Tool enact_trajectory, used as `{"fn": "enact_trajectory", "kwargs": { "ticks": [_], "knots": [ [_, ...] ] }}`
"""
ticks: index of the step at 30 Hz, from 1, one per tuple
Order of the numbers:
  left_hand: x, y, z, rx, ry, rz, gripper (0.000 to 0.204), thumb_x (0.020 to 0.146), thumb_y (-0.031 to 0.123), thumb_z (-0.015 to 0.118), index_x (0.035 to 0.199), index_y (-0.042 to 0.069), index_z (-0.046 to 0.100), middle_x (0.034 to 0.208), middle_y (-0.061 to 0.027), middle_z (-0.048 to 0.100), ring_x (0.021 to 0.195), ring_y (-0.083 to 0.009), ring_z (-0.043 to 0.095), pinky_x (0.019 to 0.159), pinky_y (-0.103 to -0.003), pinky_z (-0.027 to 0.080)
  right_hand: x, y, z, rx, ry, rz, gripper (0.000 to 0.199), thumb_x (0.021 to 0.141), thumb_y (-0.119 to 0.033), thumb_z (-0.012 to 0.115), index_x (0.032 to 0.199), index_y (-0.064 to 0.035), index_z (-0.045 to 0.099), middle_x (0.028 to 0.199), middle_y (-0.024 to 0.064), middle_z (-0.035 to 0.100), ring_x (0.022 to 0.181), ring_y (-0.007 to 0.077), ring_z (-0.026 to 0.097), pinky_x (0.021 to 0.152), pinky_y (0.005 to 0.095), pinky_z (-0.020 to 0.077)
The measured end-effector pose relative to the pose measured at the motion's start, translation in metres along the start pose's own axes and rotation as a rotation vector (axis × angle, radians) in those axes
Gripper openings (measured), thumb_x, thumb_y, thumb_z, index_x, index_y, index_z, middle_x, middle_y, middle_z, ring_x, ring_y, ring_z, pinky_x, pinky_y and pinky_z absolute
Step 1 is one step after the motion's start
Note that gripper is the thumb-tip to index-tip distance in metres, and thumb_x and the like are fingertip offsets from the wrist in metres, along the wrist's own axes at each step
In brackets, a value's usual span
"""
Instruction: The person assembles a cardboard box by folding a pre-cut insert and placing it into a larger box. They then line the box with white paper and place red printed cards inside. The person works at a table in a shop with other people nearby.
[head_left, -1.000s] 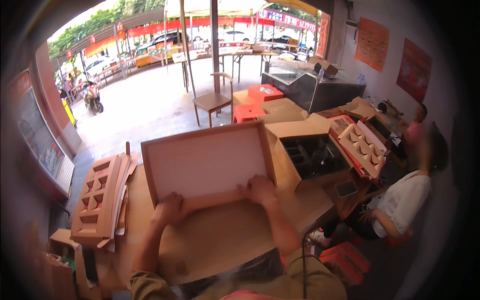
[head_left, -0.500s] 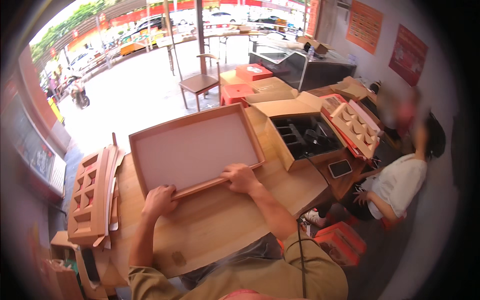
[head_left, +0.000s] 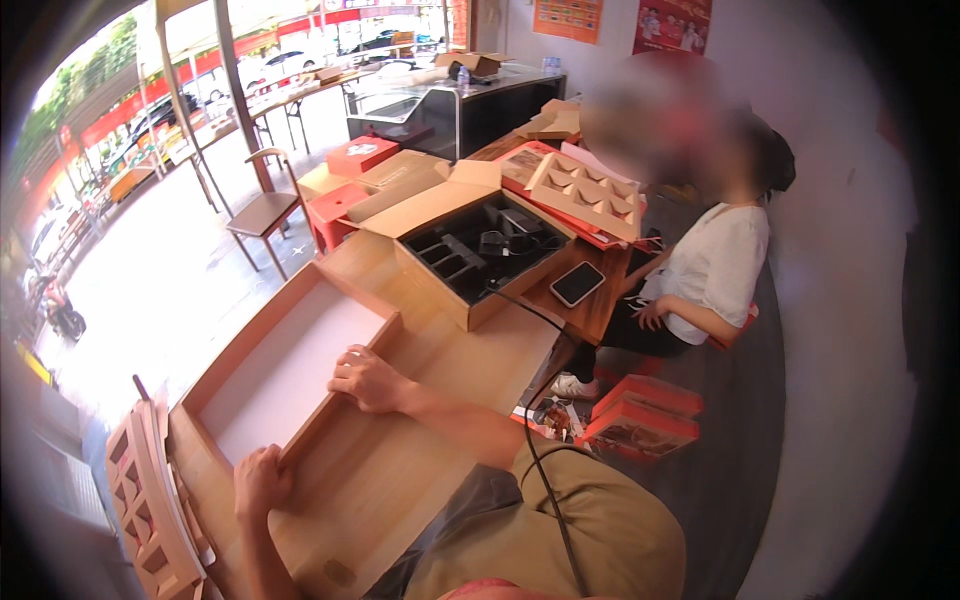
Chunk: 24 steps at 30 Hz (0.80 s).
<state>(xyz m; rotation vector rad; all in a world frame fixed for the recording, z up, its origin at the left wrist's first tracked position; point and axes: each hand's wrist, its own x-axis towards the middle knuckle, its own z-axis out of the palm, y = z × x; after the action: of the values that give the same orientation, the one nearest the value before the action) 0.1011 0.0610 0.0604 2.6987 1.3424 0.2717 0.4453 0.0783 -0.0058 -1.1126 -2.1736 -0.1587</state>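
The left hand (head_left: 262, 482) and right hand (head_left: 368, 380) curl fingers around the near wall of the shallow box (head_left: 285, 375) — apparently positioning it — any next shift calling for even grip.

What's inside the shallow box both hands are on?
Inside the shallow box, only a white floor shows. The near wall, with the left hand and right hand at it, hides the floor's near edge; anything lying there cannot be seen.

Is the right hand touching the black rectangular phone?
No, the right hand grips the near wall of the shallow, white-bottomed brown cardboard tray, apart from the phone.
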Motion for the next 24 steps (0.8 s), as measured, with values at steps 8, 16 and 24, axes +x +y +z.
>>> {"fn": "enact_trajectory", "kwargs": {
  "ticks": [8, 16, 24],
  "knots": [
    [-0.004, 0.008, 0.014, -0.045, -0.037, 0.050, 0.017, 0.093, 0.015, 0.070, 0.096, 0.004, 0.058, 0.078, -0.0245, 0.069, 0.078, -0.0508, 0.068, 0.072, -0.061, 0.052, -0.001, 0.007, 0.010, -0.073, 0.142, 0.263, 0.076, 0.087, -0.026, 0.086, 0.156, -0.0164, 0.055, 0.157, 0.0239, 0.045, 0.150, 0.0409, 0.043, 0.127, 0.0586, 0.0309],
    [0.000, 0.070, 0.012, -0.259, 0.146, -0.078, 0.015, 0.103, 0.011, 0.061, 0.113, 0.000, 0.060, 0.097, -0.0271, 0.073, 0.092, -0.0510, 0.070, 0.077, -0.061, 0.053, 0.009, -0.024, 0.002, 0.878, -0.062, 0.678, 0.145, 0.090, -0.072, 0.076, 0.169, 0.0089, -0.015, 0.178, 0.0373, 0.002, 0.167, 0.0447, 0.012, 0.135, 0.0468, 0.0206],
    [-0.010, 0.079, 0.014, -0.640, -0.062, 0.069, 0.067, 0.088, 0.028, 0.087, 0.143, 0.000, 0.062, 0.114, -0.0207, 0.078, 0.104, -0.0381, 0.077, 0.090, -0.050, 0.061, 0.009, -0.054, 0.036, 0.884, 0.143, 0.740, 0.124, 0.087, -0.031, 0.076, 0.171, 0.0084, -0.006, 0.178, 0.0339, 0.011, 0.168, 0.0422, 0.013, 0.136, 0.0435, 0.0156]
  ]
}}
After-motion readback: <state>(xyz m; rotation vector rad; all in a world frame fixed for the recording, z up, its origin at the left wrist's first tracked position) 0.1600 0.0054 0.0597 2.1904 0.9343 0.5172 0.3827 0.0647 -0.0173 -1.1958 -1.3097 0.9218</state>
